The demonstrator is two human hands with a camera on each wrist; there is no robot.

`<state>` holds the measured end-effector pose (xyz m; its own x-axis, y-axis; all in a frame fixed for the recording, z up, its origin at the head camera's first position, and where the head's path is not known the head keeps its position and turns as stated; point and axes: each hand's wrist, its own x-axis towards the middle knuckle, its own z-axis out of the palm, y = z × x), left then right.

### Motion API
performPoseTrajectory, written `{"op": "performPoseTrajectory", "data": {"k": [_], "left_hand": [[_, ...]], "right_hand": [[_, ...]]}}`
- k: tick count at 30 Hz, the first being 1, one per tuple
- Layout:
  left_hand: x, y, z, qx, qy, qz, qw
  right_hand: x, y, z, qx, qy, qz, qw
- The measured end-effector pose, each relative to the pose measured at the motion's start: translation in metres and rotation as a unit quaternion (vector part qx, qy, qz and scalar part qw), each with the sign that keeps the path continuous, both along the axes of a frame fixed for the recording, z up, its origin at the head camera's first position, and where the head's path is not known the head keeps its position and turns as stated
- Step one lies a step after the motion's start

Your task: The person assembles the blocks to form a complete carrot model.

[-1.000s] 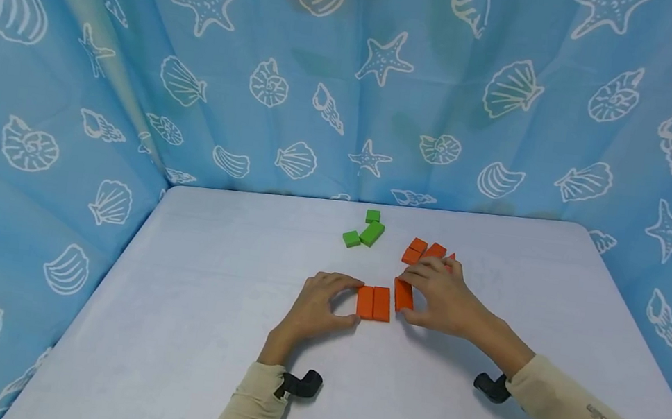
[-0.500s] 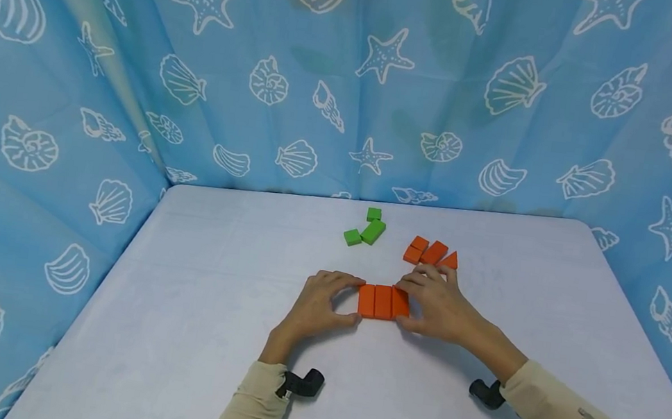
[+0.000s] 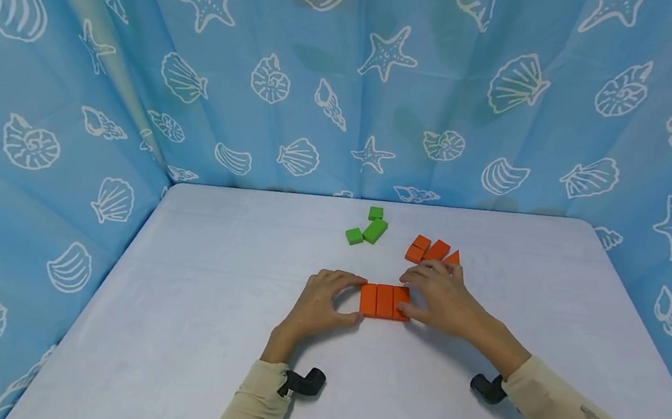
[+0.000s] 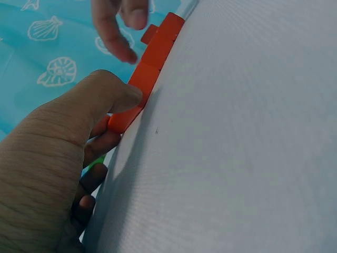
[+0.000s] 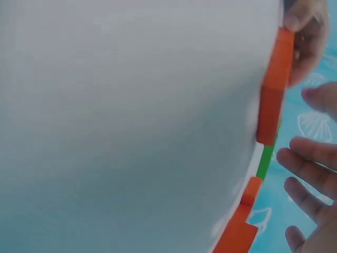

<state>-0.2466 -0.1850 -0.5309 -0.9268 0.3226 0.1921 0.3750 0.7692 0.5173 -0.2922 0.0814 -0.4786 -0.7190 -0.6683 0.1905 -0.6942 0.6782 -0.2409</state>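
Three orange rectangular blocks lie side by side in a row on the white table, long sides together: a left block (image 3: 368,301), a middle block (image 3: 384,302) and a right block (image 3: 402,294). My left hand (image 3: 323,304) pinches the left block by its two ends; in the left wrist view the thumb (image 4: 128,98) presses its near end. My right hand (image 3: 446,301) hovers at the row's right end, its thumb overlapping the right block in the head view. In the right wrist view its spread fingers (image 5: 305,168) stand apart from the blocks and hold nothing.
Behind the right hand lie more orange pieces: small blocks (image 3: 415,254), a longer block (image 3: 436,250) and a partly hidden triangular piece (image 3: 453,257). Farther back are three green blocks (image 3: 375,230). A blue seashell curtain (image 3: 306,94) hangs behind the white table (image 3: 208,278).
My right hand has brought the third orange block left, laid it flat against the other two, then let go and lifted slightly off. My left hand has stayed at the left block.
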Motion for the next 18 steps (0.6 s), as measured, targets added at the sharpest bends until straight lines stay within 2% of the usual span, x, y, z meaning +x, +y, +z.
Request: {"op": "performPoseTrajectory", "data": {"k": [5, 11, 18], "left_hand": [[0.000, 0.000, 0.000, 0.003, 0.001, 0.001, 1.0000], [0.001, -0.002, -0.002, 0.007, 0.001, 0.000, 1.0000], [0.000, 0.000, -0.002, 0.005, 0.011, -0.006, 0.9999]], "right_hand": [[-0.021, -0.001, 0.009, -0.006, 0.008, -0.039, 0.999], [-0.050, -0.004, 0.010, 0.010, 0.031, -0.071, 0.997], [-0.066, -0.007, 0.006, 0.043, 0.022, -0.099, 0.994]]}}
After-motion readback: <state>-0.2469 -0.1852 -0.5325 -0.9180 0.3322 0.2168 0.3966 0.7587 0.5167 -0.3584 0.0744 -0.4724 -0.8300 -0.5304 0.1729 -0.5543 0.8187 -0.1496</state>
